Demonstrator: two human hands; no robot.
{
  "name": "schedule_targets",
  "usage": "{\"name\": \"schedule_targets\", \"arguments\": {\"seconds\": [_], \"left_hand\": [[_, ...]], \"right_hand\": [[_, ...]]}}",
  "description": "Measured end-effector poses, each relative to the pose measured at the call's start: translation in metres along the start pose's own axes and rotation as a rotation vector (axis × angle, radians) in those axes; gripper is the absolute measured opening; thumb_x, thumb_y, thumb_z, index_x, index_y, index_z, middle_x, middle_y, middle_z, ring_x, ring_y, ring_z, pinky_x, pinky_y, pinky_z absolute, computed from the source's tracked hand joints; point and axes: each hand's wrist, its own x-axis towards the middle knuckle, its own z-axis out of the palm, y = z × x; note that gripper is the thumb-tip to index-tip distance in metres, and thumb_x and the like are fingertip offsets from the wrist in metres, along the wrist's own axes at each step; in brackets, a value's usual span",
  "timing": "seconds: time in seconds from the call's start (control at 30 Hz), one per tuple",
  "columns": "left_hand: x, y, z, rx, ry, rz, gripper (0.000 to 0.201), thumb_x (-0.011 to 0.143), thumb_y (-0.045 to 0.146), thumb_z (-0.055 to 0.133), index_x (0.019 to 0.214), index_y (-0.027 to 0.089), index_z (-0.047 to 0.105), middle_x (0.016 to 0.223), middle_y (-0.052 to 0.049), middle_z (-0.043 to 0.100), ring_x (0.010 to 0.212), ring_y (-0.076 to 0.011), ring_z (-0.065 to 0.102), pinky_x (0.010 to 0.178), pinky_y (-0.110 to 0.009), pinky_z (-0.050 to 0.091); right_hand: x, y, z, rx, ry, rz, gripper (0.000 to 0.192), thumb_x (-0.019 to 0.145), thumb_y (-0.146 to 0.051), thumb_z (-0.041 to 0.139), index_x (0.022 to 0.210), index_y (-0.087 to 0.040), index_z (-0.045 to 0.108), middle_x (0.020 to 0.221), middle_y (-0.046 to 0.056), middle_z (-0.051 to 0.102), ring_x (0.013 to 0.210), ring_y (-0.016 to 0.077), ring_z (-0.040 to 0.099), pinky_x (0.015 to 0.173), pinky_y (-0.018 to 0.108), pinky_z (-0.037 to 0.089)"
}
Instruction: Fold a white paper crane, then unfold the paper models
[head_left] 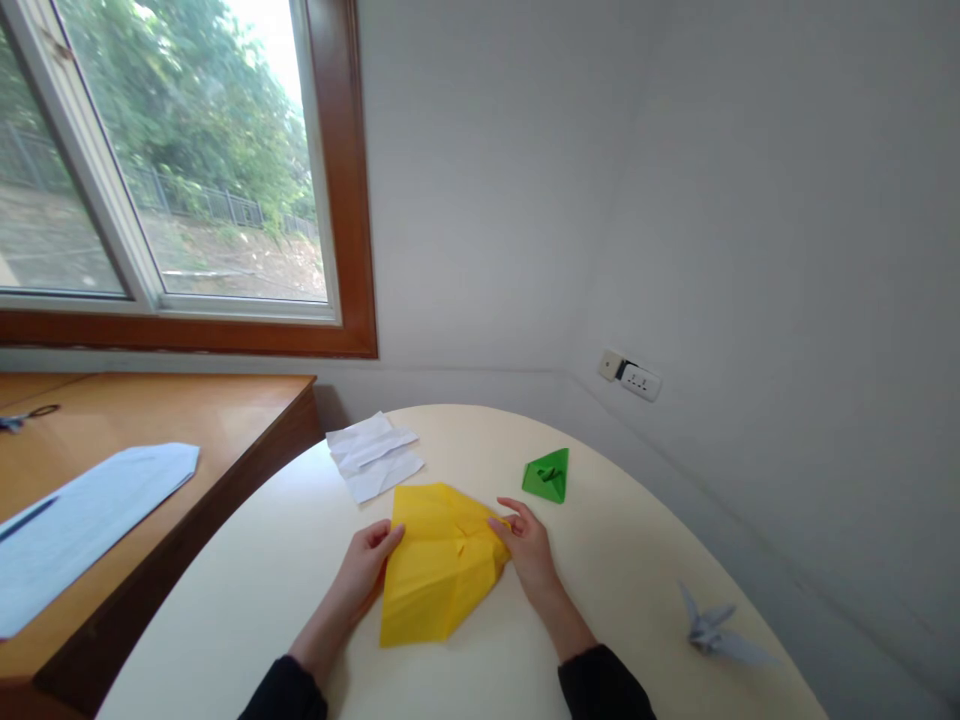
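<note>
A partly folded yellow paper sheet (439,565) lies on the round cream table (262,560) in front of me. My left hand (365,565) rests at its left edge, fingertips on the paper's upper left side. At the sheet's right corner, my right hand (527,545) pinches a fold between thumb and fingers. Both forearms wear dark sleeves.
A small green folded paper shape (548,474) sits beyond my right hand. Creased white paper (373,457) lies at the table's far side. A grey paper crane (716,632) rests at the right. A wooden desk (187,420) on the left carries a pale blue envelope (82,520) and scissors (26,415).
</note>
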Motion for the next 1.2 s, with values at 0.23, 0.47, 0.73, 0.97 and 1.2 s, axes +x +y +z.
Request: {"name": "schedule_targets", "arguments": {"seconds": [0.23,0.47,0.73,0.97,1.2], "left_hand": [[0.001,0.000,0.000,-0.071,-0.006,-0.064,0.033,0.059,0.037,0.079,0.076,0.013,0.063,0.079,-0.010,0.071,0.080,-0.0259,0.067,0.067,-0.032,0.053],[-0.003,0.004,0.004,-0.072,-0.070,-0.055,0.032,0.061,0.035,0.078,0.080,0.013,0.065,0.083,-0.012,0.071,0.087,-0.0286,0.066,0.075,-0.035,0.053],[-0.004,0.003,0.003,-0.041,-0.114,-0.034,0.034,0.061,0.039,0.078,0.078,0.012,0.066,0.082,-0.011,0.071,0.085,-0.0276,0.066,0.071,-0.033,0.052],[-0.002,-0.001,0.000,0.021,-0.090,-0.011,0.037,0.060,0.045,0.077,0.076,0.013,0.066,0.075,-0.009,0.070,0.076,-0.0251,0.067,0.065,-0.031,0.050],[-0.001,-0.003,0.000,0.140,-0.014,0.044,0.041,0.059,0.050,0.075,0.073,0.014,0.065,0.068,-0.007,0.067,0.069,-0.0237,0.065,0.058,-0.029,0.049]], "right_hand": [[0.003,0.007,-0.007,0.129,-0.189,0.037,0.046,0.054,-0.030,0.081,0.096,-0.016,0.069,0.103,0.009,0.069,0.095,0.0251,0.062,0.085,0.038,0.047],[-0.001,-0.001,-0.007,0.050,-0.167,0.062,0.043,0.052,-0.026,0.080,0.093,-0.016,0.071,0.102,0.009,0.069,0.095,0.0262,0.062,0.087,0.040,0.046],[-0.007,-0.010,0.002,-0.004,-0.068,-0.022,0.028,0.057,-0.042,0.076,0.068,-0.016,0.072,0.072,0.005,0.070,0.072,0.0211,0.060,0.068,0.031,0.047],[0.000,0.001,-0.003,0.204,-0.031,0.072,0.030,0.058,-0.045,0.076,0.063,-0.017,0.066,0.065,0.002,0.067,0.063,0.0199,0.060,0.058,0.030,0.047],[-0.003,-0.006,0.000,0.309,-0.084,0.130,0.030,0.059,-0.043,0.077,0.069,-0.016,0.068,0.076,0.006,0.070,0.073,0.0221,0.064,0.070,0.033,0.049]]}}
